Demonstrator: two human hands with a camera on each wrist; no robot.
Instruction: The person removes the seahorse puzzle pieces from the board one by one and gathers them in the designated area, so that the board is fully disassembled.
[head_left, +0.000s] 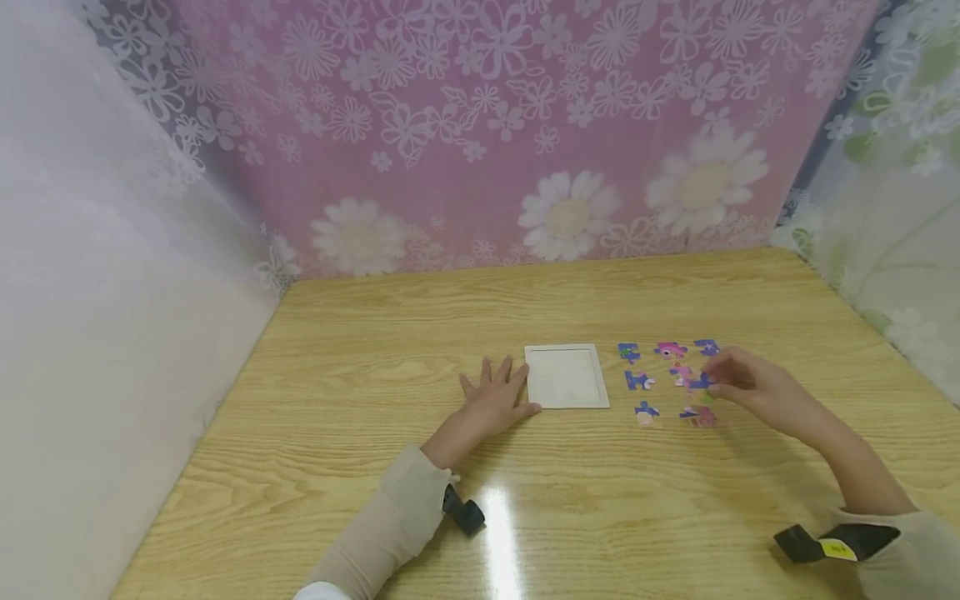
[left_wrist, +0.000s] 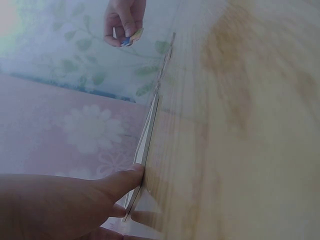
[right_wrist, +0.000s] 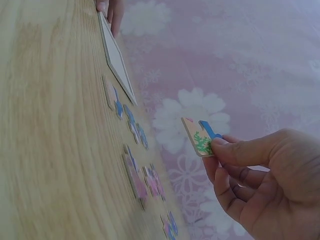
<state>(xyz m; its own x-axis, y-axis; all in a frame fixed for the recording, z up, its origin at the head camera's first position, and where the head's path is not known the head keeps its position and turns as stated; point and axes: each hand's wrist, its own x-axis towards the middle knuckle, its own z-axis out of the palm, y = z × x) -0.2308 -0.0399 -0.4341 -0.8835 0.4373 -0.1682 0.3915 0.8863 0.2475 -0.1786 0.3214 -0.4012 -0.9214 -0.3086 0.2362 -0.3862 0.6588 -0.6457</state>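
A square white puzzle tray (head_left: pixel 602 385) lies flat on the table, its inside bare. Fingers spread, my left hand (head_left: pixel 489 408) rests at the tray's left side, and its thumb (left_wrist: pixel 125 181) touches the edge near the front corner. My right hand (head_left: pixel 765 393) pinches a puzzle piece (right_wrist: pixel 196 137) between thumb and fingers, held above the table. That piece is peach and blue with a green plant print. Right of the tray lie several loose pieces, among them a pink one with an eye (head_left: pixel 670 350) and a blue one (head_left: pixel 637 381).
The wood-grain table (head_left: pixel 360 367) extends around the tray and pieces. A pink flowered curtain (head_left: pixel 450 167) hangs along the back edge, with pale cloth at both sides. Dark straps (head_left: pixel 467 512) sit on both sleeved wrists.
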